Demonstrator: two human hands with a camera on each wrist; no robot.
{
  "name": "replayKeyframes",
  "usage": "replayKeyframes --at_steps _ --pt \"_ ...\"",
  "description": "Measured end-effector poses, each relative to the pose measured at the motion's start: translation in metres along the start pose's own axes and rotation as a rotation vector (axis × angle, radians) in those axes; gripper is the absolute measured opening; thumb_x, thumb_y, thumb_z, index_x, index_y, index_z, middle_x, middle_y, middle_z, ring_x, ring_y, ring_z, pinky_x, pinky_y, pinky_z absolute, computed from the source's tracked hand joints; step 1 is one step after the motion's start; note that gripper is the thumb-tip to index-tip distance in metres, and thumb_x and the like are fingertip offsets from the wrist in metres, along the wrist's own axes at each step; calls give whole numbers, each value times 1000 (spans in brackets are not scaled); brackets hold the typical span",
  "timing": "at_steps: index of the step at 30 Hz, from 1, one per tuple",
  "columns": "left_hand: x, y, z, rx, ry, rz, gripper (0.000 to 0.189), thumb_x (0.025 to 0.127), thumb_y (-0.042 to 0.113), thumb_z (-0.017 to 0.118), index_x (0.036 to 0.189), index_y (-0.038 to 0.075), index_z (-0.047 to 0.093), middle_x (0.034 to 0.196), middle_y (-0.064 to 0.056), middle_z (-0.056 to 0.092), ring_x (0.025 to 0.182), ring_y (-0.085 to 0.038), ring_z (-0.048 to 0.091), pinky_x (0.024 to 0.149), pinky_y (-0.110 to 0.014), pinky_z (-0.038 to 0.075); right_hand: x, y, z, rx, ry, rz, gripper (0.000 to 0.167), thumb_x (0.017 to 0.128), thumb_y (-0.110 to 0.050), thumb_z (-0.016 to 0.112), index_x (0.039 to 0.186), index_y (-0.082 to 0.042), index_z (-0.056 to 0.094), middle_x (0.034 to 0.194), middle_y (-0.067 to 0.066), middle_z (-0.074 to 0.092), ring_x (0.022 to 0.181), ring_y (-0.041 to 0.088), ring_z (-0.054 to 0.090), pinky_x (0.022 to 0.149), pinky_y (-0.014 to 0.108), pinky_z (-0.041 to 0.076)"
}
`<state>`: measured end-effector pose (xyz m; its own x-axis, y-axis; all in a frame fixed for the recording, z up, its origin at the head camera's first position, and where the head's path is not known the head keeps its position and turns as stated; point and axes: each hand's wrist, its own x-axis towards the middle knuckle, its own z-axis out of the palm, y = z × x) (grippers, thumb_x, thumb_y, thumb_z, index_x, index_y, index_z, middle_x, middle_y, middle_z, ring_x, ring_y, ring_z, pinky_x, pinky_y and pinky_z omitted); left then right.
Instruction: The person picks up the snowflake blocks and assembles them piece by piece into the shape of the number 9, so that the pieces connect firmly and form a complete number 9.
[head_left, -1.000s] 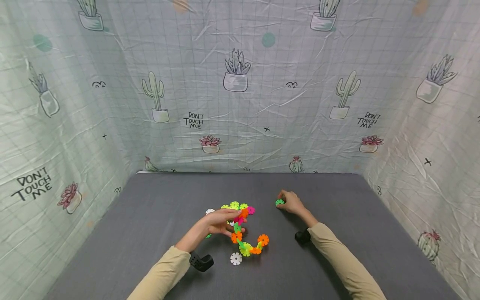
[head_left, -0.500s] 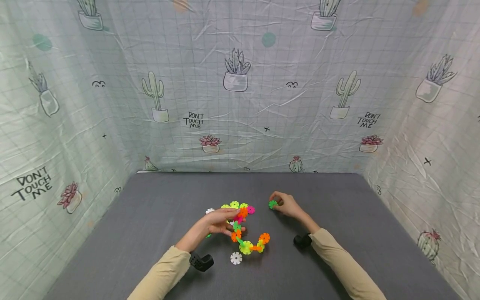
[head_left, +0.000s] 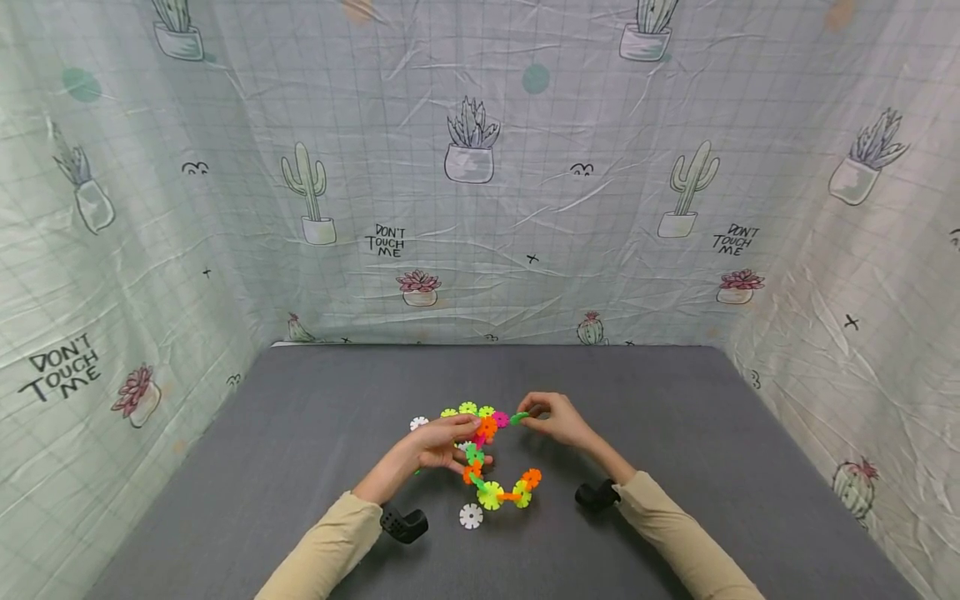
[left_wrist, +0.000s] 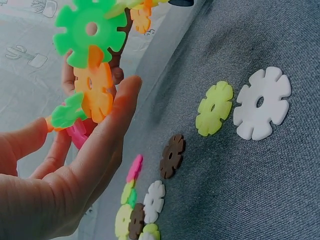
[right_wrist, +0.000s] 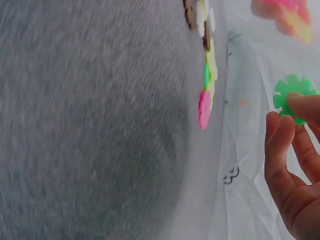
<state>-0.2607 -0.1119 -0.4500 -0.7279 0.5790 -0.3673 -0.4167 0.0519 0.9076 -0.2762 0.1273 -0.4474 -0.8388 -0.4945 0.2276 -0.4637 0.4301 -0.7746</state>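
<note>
Head view: the right hand (head_left: 558,418) pinches a green notched disc (head_left: 519,418) at the fingertips, seen nearly edge-on and clear of the palm. The left hand (head_left: 442,444) holds a chain of interlocked discs (head_left: 491,496), its lower end curving toward the right hand's side. A loose white disc (head_left: 471,517) lies on the grey tabletop (head_left: 637,383), just beside that curve. Left hand and chain partly hide the loose discs beyond them.

Left wrist view: thumb and fingers grip the chain, whose orange disc (left_wrist: 102,90) sits between them; a green link (left_wrist: 70,30) slots in above. On the cloth lie a yellow disc (left_wrist: 205,117) and, farther down, a brown disc (left_wrist: 167,162).

Right wrist view: the thumb presses the green notched disc's face. A pink disc (right_wrist: 204,107) ends the row on the table, well apart from the hand.
</note>
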Motion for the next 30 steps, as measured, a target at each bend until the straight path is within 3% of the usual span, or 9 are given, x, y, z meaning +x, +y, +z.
replayKeyframes --at_steps 6,11,18,21,25,30 --pt "2 1 2 -7 2 -1 36 95 31 39 123 8 39 128 -22 47 88 -20 65 72 -41 54 4 11 9 5 3 -24 6 82 -12 64 87 -12 65 89 10 65 77 26 62 54 44 51" --pt "2 1 3 -12 -15 0 40 96 29 38 128 7 36 127 -21 48 87 -20 64 81 -48 50 4 9 14 4 -2 -55 8 81 -12 64 89 -9 64 89 11 65 73 15 61 53 40 52" --pt "1 0 5 -8 -12 3 38 96 28 37 127 7 36 129 -25 45 88 -21 65 70 -37 55 -1 -12 15 31 3 -89 9 81 -2 62 88 3 63 87 20 64 71 31 61 52 37 52" --pt "1 -1 6 -14 -19 2 31 96 25 36 122 8 38 126 -25 47 89 -23 64 68 -37 55 -4 -23 14 56 6 -117 9 80 1 62 85 8 63 85 22 64 69 29 60 53 30 53" --pt "0 -1 6 -48 -27 17 15 96 21 36 106 10 43 111 -21 55 87 -22 64 79 -50 50 -4 -26 16 83 34 -172 6 78 4 62 82 8 65 81 22 64 67 23 61 55 24 53" --pt "-1 -3 6 -82 -28 58 11 97 15 36 88 13 42 93 -10 58 83 -18 64 84 -56 44 -4 -22 22 109 82 -247 5 77 6 63 79 7 66 77 21 64 58 9 59 53 33 54"
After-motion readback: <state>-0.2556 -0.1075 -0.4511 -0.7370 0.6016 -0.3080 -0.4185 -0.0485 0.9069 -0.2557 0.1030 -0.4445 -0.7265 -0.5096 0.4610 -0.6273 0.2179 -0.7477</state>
